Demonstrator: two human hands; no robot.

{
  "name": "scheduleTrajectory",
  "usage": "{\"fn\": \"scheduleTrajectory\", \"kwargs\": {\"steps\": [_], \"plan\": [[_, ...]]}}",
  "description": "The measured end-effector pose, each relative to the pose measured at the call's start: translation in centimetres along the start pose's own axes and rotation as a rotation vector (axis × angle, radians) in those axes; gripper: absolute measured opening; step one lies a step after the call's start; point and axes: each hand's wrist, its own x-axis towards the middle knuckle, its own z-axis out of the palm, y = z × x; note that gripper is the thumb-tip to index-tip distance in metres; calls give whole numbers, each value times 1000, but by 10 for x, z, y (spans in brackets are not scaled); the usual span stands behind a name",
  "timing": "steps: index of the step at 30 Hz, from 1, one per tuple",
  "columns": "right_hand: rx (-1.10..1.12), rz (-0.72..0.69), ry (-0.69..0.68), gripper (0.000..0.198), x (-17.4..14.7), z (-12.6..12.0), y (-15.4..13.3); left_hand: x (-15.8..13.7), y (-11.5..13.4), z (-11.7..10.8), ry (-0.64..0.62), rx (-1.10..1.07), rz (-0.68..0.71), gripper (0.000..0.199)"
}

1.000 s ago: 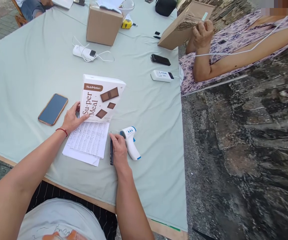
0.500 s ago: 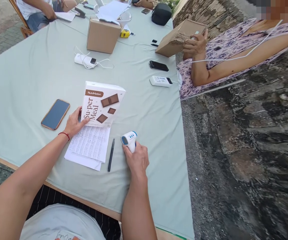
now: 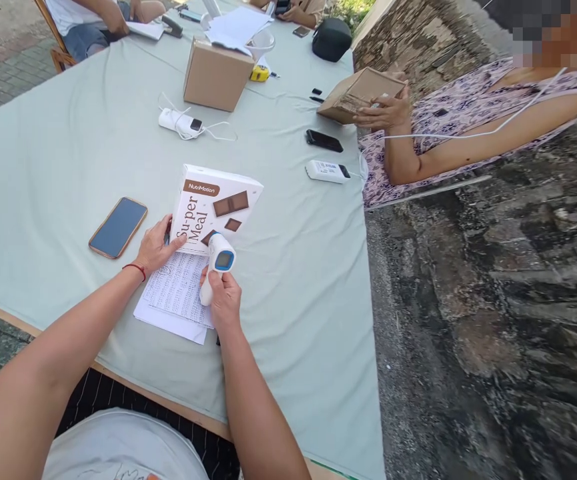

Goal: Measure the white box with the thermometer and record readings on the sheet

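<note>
My left hand [image 3: 157, 245] grips the lower left corner of a white box [image 3: 205, 210] printed "NutriMotion Su-per Meal", which stands tilted up above some papers. In my right hand [image 3: 224, 297] is a white and blue infrared thermometer [image 3: 221, 257], held by its handle; its small screen faces me and its head covers the box's lower right part. Beneath both lie sheets of handwritten paper [image 3: 175, 300]. Most of the pen by the sheets is hidden behind my right hand and wrist. Left of the box rests a smartphone [image 3: 118, 227] in a brown-edged case.
Farther back stand a cardboard box [image 3: 217, 77] with papers on top, a white device with a cable [image 3: 181, 123] and a yellow tape measure [image 3: 259, 73]. At right a person holds another carton [image 3: 355, 97], near a black device [image 3: 324, 141] and a white one [image 3: 327, 171].
My right hand has lifted the thermometer and brought it left, in front of the white box, turning its screen upright. My left hand keeps its hold; the view has shifted slightly.
</note>
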Motion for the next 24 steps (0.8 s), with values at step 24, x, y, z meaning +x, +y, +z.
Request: {"fn": "scheduleTrajectory", "kwargs": {"steps": [24], "plan": [[25,3,-25,41,4,-1,15,0,-1,1,-27,64,32,68]]}}
